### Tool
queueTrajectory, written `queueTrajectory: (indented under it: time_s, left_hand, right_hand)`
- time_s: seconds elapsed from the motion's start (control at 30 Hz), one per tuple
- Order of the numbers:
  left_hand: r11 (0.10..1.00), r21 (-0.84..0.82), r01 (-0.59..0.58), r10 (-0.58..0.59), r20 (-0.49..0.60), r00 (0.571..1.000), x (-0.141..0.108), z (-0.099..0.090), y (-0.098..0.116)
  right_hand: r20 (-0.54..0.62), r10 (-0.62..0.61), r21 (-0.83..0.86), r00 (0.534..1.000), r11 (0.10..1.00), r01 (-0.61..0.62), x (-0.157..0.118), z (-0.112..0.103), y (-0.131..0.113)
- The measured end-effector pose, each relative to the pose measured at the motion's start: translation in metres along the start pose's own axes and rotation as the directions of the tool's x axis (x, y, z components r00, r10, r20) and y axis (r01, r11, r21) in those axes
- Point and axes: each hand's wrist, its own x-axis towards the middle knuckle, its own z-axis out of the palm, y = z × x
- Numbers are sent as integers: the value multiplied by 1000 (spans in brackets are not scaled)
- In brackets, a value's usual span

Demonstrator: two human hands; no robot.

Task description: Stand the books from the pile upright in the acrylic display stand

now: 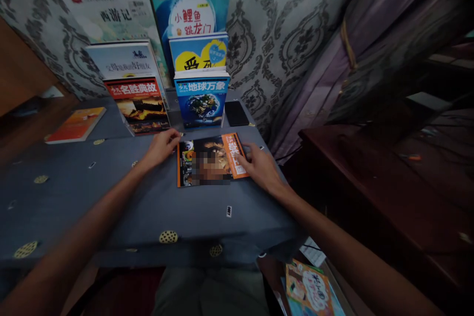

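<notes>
A book with an orange border and dark cover (215,158) lies turned sideways on the blue-grey tablecloth (192,212). My right hand (261,165) holds its right edge, thumb on the cover. Just off the book's upper left corner is my left hand (163,145), its fingers bent together near the cloth; what they hold, if anything, is hidden. Beyond the hands stand a red-topped book (142,103) at the left and a blue book with a globe (203,103) at the right, each in front of taller upright books.
An orange book (77,125) lies flat at the left. A black phone (237,113) rests beside the blue book. Patterned wallpaper and a purple curtain (314,74) are behind. To the right stands a dark red surface (370,173); more books (311,289) lie low at the bottom right.
</notes>
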Motion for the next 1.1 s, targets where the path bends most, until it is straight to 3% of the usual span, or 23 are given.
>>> queueTrajectory:
  time_s: [0.07, 0.17, 0.23, 0.3, 0.43, 0.5, 0.6, 0.73, 0.93, 1.1]
  left_hand:
    - [985, 160, -72, 81, -46, 996, -8, 5, -13]
    - [965, 222, -138, 157, -74, 985, -22, 11, -22]
    - [965, 209, -158, 175, -68, 982, -29, 14, -23]
    - [966, 204, -161, 172, -35, 984, -33, 17, -22]
    - [971, 171, -166, 173, -27, 984, -35, 22, -25]
    - [979, 128, -155, 163, -55, 985, -35, 24, -28]
    - [987, 98, -129, 136, -72, 988, -37, 26, -30]
    - [985, 122, -124, 132, -59, 989, -37, 25, -28]
    - [983, 145, -115, 127, -72, 989, -36, 25, -27]
    - [970, 201, -134, 149, -61, 987, -36, 23, -27]
  right_hand:
    - [-50, -8, -267, 999, 964, -5, -3, -2, 3]
    - [-60, -9, -407, 998, 913, -16, -8, -5, -3]
    - [-48, -63, -381, 997, 924, 40, -8, -3, -16]
    - [-11, -184, -282, 983, 944, 174, -5, 7, -35]
    - [186, -452, -7, 872, 887, 461, 14, 48, -79]
    - [271, -488, 38, 830, 867, 497, 24, 69, -93]
    - [333, -475, -9, 815, 862, 506, 34, 87, -100]
    - [355, -423, -84, 834, 874, 479, 35, 79, -88]
    - [270, -281, -162, 921, 930, 331, 39, 46, -39]
    - [162, -199, -22, 967, 979, 205, 50, 23, -1]
